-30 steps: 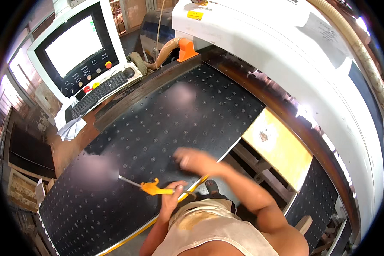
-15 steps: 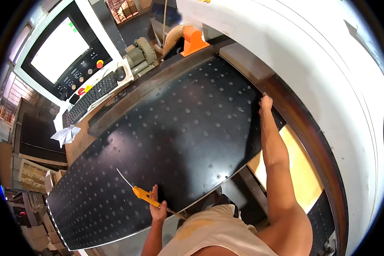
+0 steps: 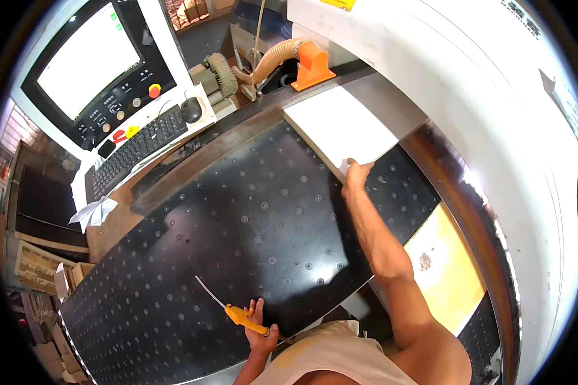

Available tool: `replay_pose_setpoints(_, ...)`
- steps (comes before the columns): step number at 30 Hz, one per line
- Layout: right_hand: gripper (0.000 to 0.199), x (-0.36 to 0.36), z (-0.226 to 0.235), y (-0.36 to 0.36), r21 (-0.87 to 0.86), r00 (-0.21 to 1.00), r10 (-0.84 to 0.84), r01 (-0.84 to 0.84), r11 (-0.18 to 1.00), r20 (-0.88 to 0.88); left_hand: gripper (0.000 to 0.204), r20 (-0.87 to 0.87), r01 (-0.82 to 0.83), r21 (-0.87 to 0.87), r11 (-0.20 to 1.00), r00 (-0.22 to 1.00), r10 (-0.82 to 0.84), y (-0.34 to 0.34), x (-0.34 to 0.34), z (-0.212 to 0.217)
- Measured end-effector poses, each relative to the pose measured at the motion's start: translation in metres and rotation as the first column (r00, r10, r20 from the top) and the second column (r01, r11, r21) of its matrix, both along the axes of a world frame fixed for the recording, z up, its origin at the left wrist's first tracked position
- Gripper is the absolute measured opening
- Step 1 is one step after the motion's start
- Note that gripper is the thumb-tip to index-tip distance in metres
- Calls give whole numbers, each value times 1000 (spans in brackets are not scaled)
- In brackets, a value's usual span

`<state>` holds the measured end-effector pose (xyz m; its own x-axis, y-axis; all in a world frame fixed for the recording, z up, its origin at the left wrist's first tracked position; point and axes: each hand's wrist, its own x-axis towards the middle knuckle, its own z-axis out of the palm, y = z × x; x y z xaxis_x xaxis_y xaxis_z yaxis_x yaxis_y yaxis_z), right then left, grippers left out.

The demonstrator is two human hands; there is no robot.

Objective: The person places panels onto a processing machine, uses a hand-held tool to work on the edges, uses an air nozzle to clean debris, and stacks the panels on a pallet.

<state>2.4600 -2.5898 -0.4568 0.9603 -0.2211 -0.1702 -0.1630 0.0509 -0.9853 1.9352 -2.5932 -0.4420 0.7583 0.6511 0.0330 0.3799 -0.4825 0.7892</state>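
My left hand point(image 3: 262, 332) is closed round the handle of an orange air blow gun point(image 3: 239, 315) with a long thin metal nozzle pointing away to the left. Gun and hand are low over the black table point(image 3: 237, 237), which is studded with small round ball fittings. My right arm reaches forward, and the right hand point(image 3: 356, 173) grips the near edge of a white rectangular board point(image 3: 340, 125). The board is thick, with a beige side edge, and lies at the table's far right end. The fingers under the board are hidden.
At far left stand a control screen point(image 3: 87, 61), a keyboard point(image 3: 138, 151) and a mouse point(image 3: 191, 110). Behind the table are an orange duct point(image 3: 313, 67) with a ribbed hose and a motor point(image 3: 219, 77). A large white machine housing point(image 3: 417, 51) curves along the right, beside a yellow panel point(image 3: 446, 263).
A white board has come into view at the table's far end, held by my right hand, which has moved left from the dark edge. The left hand with the blow gun has shifted slightly right and nearer.
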Motion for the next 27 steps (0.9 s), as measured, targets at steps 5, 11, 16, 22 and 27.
replay_pose_setpoints(5, 91, -59, 13, 11, 96, 997, 76, -73, 993, -24, 80, -18, 93, 54, 994, 996, -92, 3, 6, 2)
replay_pose_setpoints(11, 86, -69, 19, 8, -31, 976, 181, -186, 982, -118, 78, 124, 111, 10, 994, 986, -111, 4, -2, -11)
replay_pose_setpoints(16, 62, -47, 23, -13, 8, 924, 332, -337, 942, -189, 77, 92, 120, 14, 993, 988, -121, 3, 3, 1)
replay_pose_setpoints(22, 92, -57, 34, 9, -87, 920, 282, -316, 945, -273, 76, 99, 92, 119, 989, 990, -104, 4, -1, -4)
replay_pose_setpoints(27, 98, -26, 20, -40, -12, 902, 331, -348, 938, -277, 65, 123, 151, 147, 978, 978, -170, -14, 13, -12)
